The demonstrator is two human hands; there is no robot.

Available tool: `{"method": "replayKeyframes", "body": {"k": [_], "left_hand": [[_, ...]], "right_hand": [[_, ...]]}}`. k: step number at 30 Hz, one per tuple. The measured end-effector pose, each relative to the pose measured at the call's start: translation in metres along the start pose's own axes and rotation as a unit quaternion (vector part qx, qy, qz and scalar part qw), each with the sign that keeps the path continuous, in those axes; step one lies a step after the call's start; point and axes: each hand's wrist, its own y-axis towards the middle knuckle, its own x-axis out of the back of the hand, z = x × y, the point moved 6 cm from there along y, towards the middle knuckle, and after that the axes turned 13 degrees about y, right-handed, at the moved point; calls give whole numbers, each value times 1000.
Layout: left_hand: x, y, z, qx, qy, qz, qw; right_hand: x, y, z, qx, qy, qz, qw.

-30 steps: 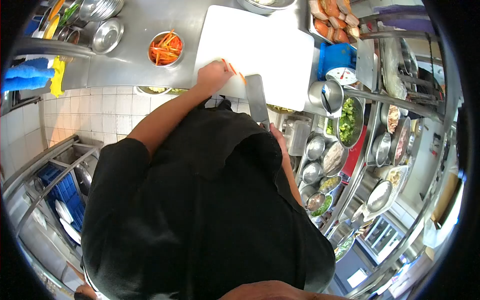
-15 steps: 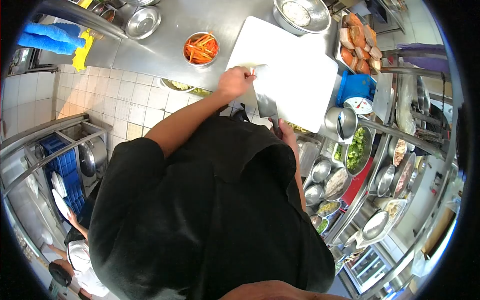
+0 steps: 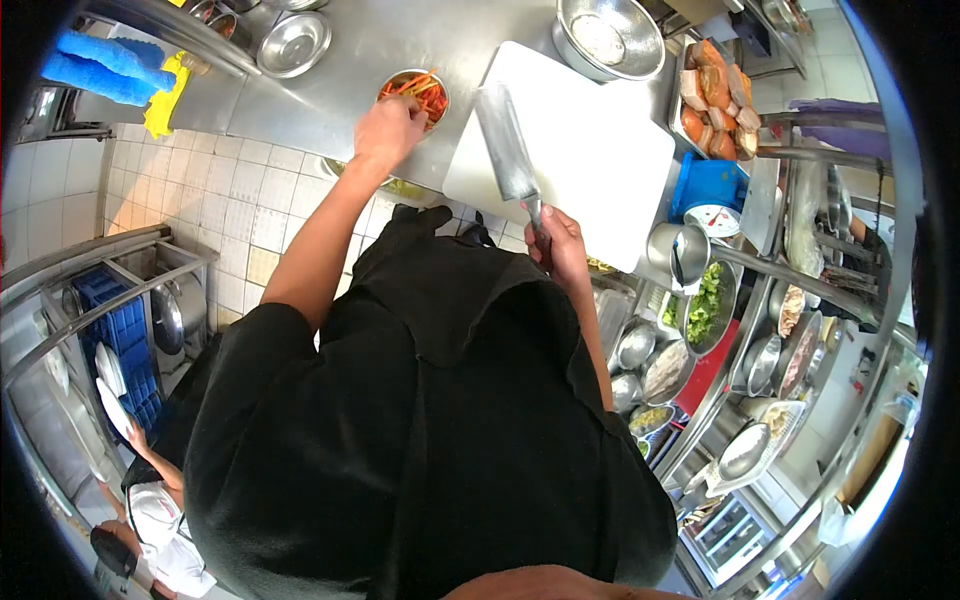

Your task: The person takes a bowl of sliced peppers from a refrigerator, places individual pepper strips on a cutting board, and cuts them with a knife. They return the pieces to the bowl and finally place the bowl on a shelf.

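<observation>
My right hand (image 3: 560, 243) grips the dark handle of a cleaver (image 3: 508, 145). The broad metal blade is raised over the left part of a white cutting board (image 3: 610, 150) and points away from me. At the near rim of a small metal bowl, my left hand (image 3: 390, 132) has its fingers curled downward. Orange and red vegetable strips (image 3: 428, 97), which look like carrot, fill that bowl. The left fingertips are partly hidden, so whatever they pinch cannot be made out.
A metal colander (image 3: 610, 40) stands behind the board. To the right are a tray of browned meat chunks (image 3: 715, 95), a blue scale (image 3: 710, 190), a metal pot (image 3: 678, 250) and a bowl of chopped greens (image 3: 708, 300). A person (image 3: 165, 530) holds a plate at lower left.
My left hand has moved left from the cutting board to the bowl of strips. My right hand has lifted the cleaver, its tip swinging left.
</observation>
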Motion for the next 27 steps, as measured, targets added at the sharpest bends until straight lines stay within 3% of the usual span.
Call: {"method": "replayKeyframes", "body": {"k": [3, 7, 11, 14, 17, 21, 25, 27], "left_hand": [[0, 10, 10, 0, 6, -22, 1000], [-2, -2, -24, -104, -39, -22, 994], [-42, -28, -92, -247, -46, 96, 963], [-101, -27, -122, -324, -61, 71, 941], [-135, -21, -139, -397, 87, 103, 908], [-127, -25, -141, -394, 114, 105, 906], [-122, -23, -135, -335, 119, 154, 922], [-104, -22, -127, -302, 75, 116, 943]], "right_hand": [[31, 1, 0, 47, -48, -73, 995], [72, -4, -1, 180, -92, -148, 968], [103, -9, -5, 124, -129, -201, 963], [110, -10, -14, 102, -166, -219, 956], [108, -9, -28, 75, -129, -231, 961], [108, -6, -33, 97, -100, -244, 960], [116, -1, -38, 119, -152, -245, 950], [117, -1, -38, 125, -142, -242, 952]]}}
